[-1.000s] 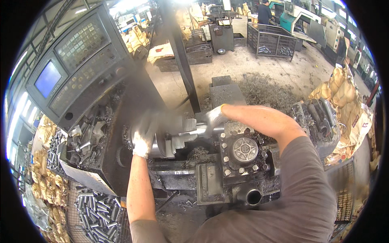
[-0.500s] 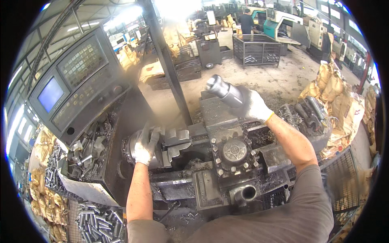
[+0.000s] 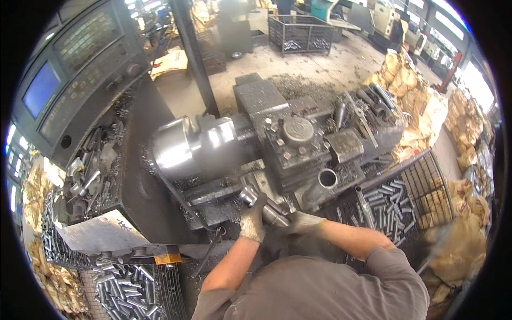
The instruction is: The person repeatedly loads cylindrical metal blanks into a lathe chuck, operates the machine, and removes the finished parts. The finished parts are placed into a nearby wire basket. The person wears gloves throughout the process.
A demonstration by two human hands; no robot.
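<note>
A shiny stepped metal cylinder [image 3: 274,215] lies slantwise between my hands, low in front of the lathe. My left hand [image 3: 253,220], in a soiled white glove, is wrapped around its left part. At the other end my gloved right hand [image 3: 303,223] is closed on it, with the fingers partly hidden and blurred. Beyond them, to the left, the lathe chuck [image 3: 178,146] looks smeared, as if spinning, and its jaws cannot be made out. The tool turret [image 3: 298,131] stands right of the chuck. An open metal tube [image 3: 326,178] sticks up from the carriage near my right hand.
On the left is a control panel [image 3: 66,80]. Metal parts fill a crate [image 3: 125,290] at lower left and a wire basket [image 3: 426,184] at right. Loose tools [image 3: 362,114] lie on the lathe's right end. Brown sacks [image 3: 421,101] stand behind. A dark post [image 3: 193,58] rises behind the chuck.
My right hand has come down with the metal cylinder to the front of the lathe. My left hand has left the chuck and grips the cylinder too. The chuck now looks blurred by turning.
</note>
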